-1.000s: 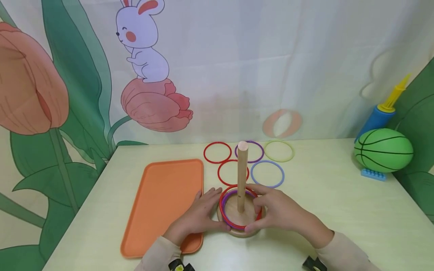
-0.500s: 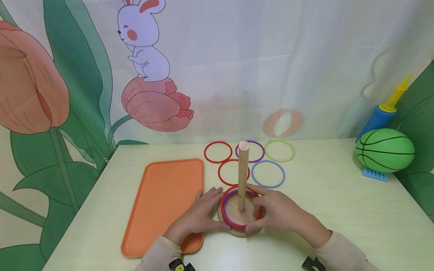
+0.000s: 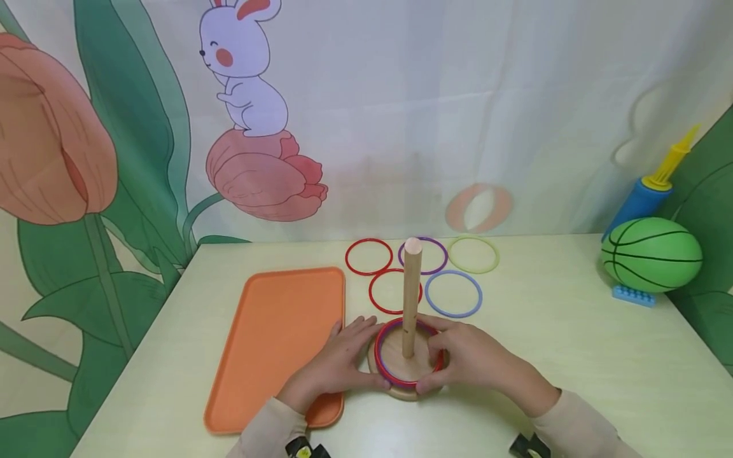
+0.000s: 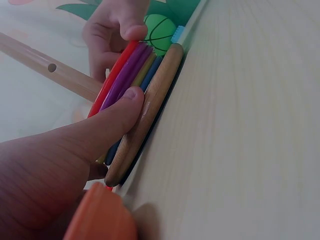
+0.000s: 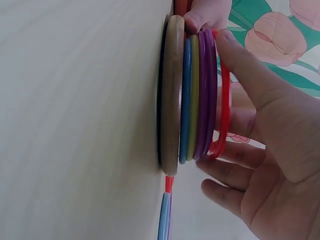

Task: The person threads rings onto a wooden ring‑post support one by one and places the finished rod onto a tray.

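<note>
A wooden post (image 3: 411, 292) rises from a round wooden base (image 3: 395, 350). Stacked round it, from the base up, are a blue ring (image 5: 186, 100), a yellow ring (image 5: 193, 100), two purple rings (image 5: 211, 95) and a red ring (image 5: 226, 100). My right hand (image 3: 472, 356) pinches the red ring between thumb and fingers at its right side. In the right wrist view that ring tilts slightly off the purple one. My left hand (image 3: 346, 359) rests against the stack's left side, fingers mostly straight, its thumb (image 4: 131, 100) touching the ring edges near the base.
Behind the post lie two red rings (image 3: 346, 257), a purple ring (image 3: 446, 256), a yellow-green ring (image 3: 498, 256) and a blue ring (image 3: 481, 296). An orange tray (image 3: 280, 343) is at left. A green ball (image 3: 651, 254), blue brick (image 3: 633, 296) and blue-yellow pump (image 3: 641, 200) stand at right.
The red ring has shifted slightly and now lies more in line with the purple rings beneath it. Both hands stay almost where they were.
</note>
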Tool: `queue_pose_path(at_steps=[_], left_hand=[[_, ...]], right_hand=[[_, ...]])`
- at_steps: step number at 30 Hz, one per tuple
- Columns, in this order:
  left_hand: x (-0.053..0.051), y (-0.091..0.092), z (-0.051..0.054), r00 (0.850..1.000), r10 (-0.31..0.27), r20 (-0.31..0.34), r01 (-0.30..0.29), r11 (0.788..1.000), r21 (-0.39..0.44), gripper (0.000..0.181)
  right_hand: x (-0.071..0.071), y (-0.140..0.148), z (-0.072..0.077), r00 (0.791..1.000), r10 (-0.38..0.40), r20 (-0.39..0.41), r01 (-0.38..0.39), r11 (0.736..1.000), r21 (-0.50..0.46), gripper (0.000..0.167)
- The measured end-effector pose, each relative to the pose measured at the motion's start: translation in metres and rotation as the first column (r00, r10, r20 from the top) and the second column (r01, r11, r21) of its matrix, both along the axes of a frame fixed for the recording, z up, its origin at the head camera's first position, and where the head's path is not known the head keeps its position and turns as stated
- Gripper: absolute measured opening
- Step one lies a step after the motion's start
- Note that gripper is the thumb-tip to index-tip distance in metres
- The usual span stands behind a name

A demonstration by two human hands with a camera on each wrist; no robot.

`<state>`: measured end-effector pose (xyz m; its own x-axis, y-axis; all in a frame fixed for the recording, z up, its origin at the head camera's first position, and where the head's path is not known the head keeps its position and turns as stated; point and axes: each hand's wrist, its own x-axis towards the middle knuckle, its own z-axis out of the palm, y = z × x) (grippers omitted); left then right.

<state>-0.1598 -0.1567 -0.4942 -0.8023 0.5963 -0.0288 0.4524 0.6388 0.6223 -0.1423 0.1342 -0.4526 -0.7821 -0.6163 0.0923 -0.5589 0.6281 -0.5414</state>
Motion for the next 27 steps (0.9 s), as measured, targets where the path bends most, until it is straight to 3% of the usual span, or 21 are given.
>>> queue_pose_path(at_steps=[27], left_hand=[[-0.0008,0.001,0.0025,1.0,0.002,0.012,-0.002,1.0,-0.004,0.101]], right_hand=[[-0.0057,0.0046,-0.0006,0.999,-0.038,-0.021,0.038,0.999,0.036,0.044]])
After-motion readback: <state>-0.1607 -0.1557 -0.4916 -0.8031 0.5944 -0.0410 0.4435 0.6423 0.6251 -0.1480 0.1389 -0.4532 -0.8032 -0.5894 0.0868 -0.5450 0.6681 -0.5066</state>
